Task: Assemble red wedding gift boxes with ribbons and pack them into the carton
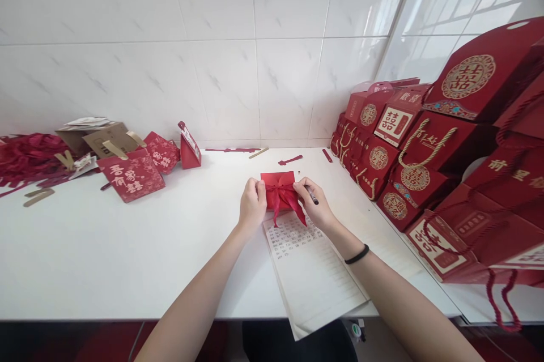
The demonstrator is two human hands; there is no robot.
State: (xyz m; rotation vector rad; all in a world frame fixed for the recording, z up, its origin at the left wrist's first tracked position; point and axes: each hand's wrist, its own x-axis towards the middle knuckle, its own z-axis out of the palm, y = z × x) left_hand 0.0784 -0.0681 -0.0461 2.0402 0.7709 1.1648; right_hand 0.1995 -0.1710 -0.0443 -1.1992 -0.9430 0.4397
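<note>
Red card forms the small box (270, 178) that is held between the two hands, just above the top edge of a written-on notebook (312, 288); whether the box is resting there or lifted slightly cannot be told. From the box as the centre of the dial, the left hand (254, 203) is placed at nine o'clock, touching, with its thumb laid along the box's side and its fingers curled in, so that the edge is gripped. At three o'clock the right hand (315, 201) is set against the opposite side, its fingers drawn nearly closed; a dark pen (311, 195) is held in them, and whether the ribbon is also pinched there cannot be told. Across the box's front a red ribbon bow (281, 191) is tied, its tails hung down towards six o'clock. The notebook is spread towards five o'clock, partly covered by the right forearm, on which a black band (357, 254) is worn. Near one o'clock a thin red strip (290, 160) is seen on the white table (127, 260). At ten o'clock a small red triangular box (189, 149) is stood upright, well apart from the hands. Between two and three o'clock red gift boxes (382, 156) are stacked.
</note>
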